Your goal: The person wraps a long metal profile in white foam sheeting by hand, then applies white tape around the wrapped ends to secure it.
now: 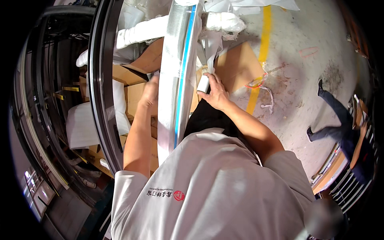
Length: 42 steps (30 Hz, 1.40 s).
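Note:
A long profile (168,84) wrapped in clear plastic, with a blue stripe along it, runs away from my body between my arms. My right hand (218,94) is on its right side, thumb and fingers closed round a small white roll of wrapping film (203,84). From the roll, a strip of film (203,56) stretches up toward the wrapped crosspiece. My left hand (150,91) is on the profile's left side, close to its edge. Motion blurs its fingers, and the profile partly covers them; whether they hold anything is not visible.
A dark frame bar (102,80) stands left of my left arm, with more dark profiles racked beyond. White-wrapped crosspieces (144,31) lie at the far end. Cardboard (240,66) and plastic scraps (267,94) lie on the floor. At right, another person (352,136) walks beside a rack.

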Tool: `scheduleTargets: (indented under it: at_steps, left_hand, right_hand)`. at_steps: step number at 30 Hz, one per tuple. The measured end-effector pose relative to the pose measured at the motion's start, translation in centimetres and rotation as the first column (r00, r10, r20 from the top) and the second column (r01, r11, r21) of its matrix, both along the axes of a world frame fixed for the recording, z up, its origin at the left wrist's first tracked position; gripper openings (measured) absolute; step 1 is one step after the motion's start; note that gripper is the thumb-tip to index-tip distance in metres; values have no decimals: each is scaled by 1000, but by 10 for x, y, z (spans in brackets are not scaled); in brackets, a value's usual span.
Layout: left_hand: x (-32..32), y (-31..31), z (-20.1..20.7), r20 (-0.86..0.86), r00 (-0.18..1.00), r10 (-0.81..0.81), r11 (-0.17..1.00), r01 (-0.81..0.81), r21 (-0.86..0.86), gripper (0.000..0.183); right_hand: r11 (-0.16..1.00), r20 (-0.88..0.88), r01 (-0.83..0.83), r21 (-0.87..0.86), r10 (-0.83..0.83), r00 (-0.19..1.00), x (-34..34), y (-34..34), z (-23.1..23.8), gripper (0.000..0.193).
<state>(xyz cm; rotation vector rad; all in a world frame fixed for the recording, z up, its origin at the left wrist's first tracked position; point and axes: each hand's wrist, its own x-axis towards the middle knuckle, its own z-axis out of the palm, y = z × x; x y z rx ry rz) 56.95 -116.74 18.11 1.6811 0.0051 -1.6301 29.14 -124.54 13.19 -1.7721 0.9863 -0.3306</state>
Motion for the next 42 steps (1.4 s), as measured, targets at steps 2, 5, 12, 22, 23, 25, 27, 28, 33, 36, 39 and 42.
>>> scheduleTargets:
  at_steps: [2,5,12,22,23,25,27,28,33,36,39,42]
  left_hand:
    - [-8,6,-10,-92,991,93,996,-92,15,45]
    - [12,31,-72,-283,935,214,974,-228,-14,36]
    - [-27,25,-64,-268,933,239,936,-295,-194,34]
    - [-9,59,-67,-151,954,260,872,-299,-387,33]
    - [-2,63,-58,-160,963,216,885,-263,-384,31]
    - [10,69,-35,-175,976,129,906,-187,-380,28]
    - [8,64,-7,-63,995,77,927,-94,-364,22]
    - [15,73,0,-7,998,58,928,-57,-369,22]
    - [-17,76,75,278,961,-7,920,116,-375,19]
    - [-42,77,89,526,849,-58,897,276,-346,25]
    - [-43,84,71,453,889,-70,866,280,-415,23]
    - [-25,106,77,462,886,-31,908,218,-358,23]
  right_hand:
    - [997,-13,-79,-6,79,997,9,5,-36,77]
    - [988,19,-153,3,153,988,43,10,-50,71]
    - [941,308,-335,53,304,902,98,19,-40,63]
    - [927,269,-372,43,347,898,89,17,-51,60]
    - [934,133,-341,111,326,936,74,17,-49,62]
    - [957,-140,-194,216,226,964,40,17,-38,69]
    - [1000,-77,17,15,-16,997,11,26,-22,63]
    - [984,-34,23,-175,-29,999,7,30,-6,62]
    - [868,211,-182,-462,307,928,46,60,105,77]
    - [824,257,-120,-554,307,916,87,84,115,77]
    - [834,189,-161,-527,301,935,98,91,91,71]
    - [864,150,-109,-491,208,967,76,93,95,70]
